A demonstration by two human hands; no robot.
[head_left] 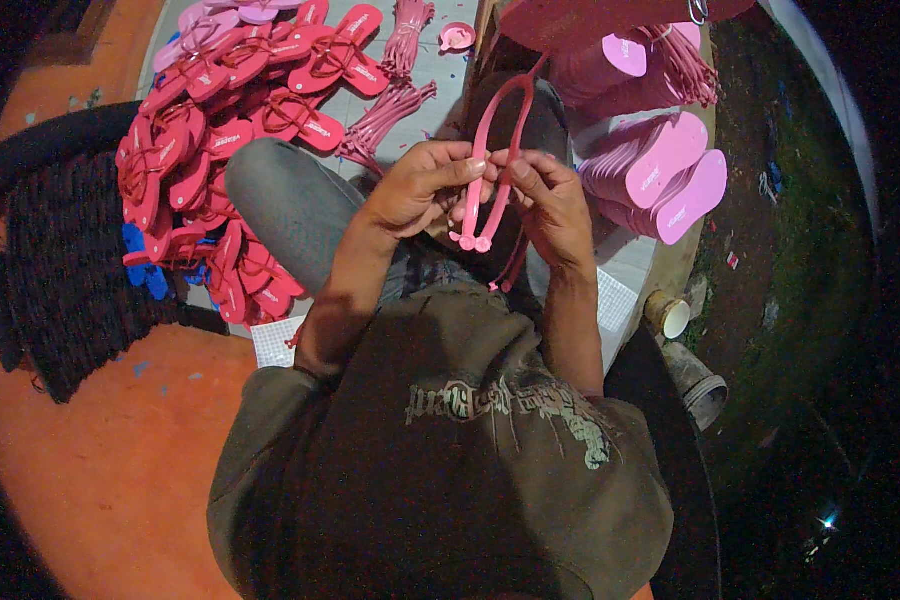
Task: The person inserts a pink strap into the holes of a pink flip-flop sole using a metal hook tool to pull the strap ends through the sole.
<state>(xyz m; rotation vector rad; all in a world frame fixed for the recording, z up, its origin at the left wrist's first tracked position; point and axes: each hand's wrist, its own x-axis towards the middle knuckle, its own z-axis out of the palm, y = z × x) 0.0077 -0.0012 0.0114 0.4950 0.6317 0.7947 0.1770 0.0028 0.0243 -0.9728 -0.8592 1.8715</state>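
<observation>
A pink flip-flop strap is stretched between my two hands above my lap. Its narrow loop points away from me, and its two round plug ends hang side by side toward me. My left hand pinches one arm of the strap between thumb and fingers. With thumb and fingers closed, my right hand grips the other arm. Another thin pink strap hangs below my right hand, partly hidden. Some fingertips are covered behind the strap.
Finished red flip-flops lie heaped at the left, with blue pieces below. Bundled straps and a small pink dish stand at the back. Stacked pink soles are on the right, near a cup.
</observation>
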